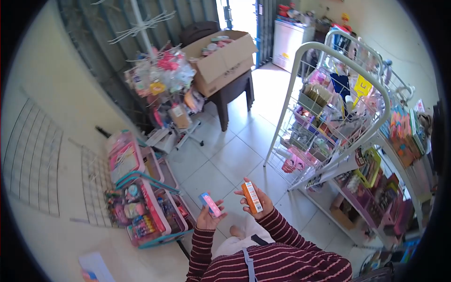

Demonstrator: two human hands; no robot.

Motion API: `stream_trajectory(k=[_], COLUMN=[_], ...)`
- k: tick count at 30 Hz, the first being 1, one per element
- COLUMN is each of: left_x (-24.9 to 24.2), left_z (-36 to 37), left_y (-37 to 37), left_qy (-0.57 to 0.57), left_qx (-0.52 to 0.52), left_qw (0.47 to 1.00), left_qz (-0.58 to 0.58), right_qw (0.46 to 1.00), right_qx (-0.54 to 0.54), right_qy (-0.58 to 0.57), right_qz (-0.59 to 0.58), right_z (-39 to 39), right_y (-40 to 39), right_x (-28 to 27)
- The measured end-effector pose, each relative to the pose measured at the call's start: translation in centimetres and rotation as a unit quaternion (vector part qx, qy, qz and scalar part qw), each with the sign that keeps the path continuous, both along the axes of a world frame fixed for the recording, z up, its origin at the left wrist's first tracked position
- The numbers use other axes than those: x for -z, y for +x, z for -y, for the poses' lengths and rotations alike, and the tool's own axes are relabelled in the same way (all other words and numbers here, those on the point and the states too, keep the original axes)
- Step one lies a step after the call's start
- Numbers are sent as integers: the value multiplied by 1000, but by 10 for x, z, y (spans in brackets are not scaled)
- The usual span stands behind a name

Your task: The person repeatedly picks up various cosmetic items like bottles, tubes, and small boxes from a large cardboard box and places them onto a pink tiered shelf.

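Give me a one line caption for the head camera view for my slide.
Left hand holds a small pink box, right hand an orange box, above a tiled floor between toy racks.

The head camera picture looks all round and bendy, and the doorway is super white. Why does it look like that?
In the head view, a very wide lens bends straight things, so the white wire rack curves and the corners go black. Daylight through the doorway is overexposed, glaring off the floor tiles. The left hand with its pink box and the right hand with its orange box look slightly soft.
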State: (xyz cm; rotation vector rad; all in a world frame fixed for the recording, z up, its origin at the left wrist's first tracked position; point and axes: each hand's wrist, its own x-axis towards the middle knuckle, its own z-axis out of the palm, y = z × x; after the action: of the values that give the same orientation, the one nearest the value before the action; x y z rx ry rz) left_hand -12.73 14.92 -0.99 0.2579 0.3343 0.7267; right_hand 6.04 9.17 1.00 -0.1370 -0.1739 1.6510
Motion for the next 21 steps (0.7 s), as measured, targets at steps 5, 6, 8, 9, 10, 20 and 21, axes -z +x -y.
stream_trajectory(k=[5,6,8,9,10,20,21], left_x=[13,16,18,17,17,4,10], left_z=[-81,-93,-117,-129,-137,-266,-278], left_y=[42,51,71,82,91,170,166], left_qy=[2,-23,-44,-43,-46,-30,-49], left_qx=[54,68,79,102,123,87,49], left_qw=[999,997,996,993,990,995,997], left_qz=[-1,11,26,37,47,45,31], right_qw=[998,998,996,996,996,992,990], right_qx=[40,40,40,33,31,68,86], right_qy=[-41,-42,-75,-82,-80,20,34], right_qz=[5,5,9,9,13,108,106], right_z=[-29,-39,-66,-85,-105,-326,-343], right_y=[26,33,51,62,74,214,224], right_x=[37,42,51,52,51,-16,-25])
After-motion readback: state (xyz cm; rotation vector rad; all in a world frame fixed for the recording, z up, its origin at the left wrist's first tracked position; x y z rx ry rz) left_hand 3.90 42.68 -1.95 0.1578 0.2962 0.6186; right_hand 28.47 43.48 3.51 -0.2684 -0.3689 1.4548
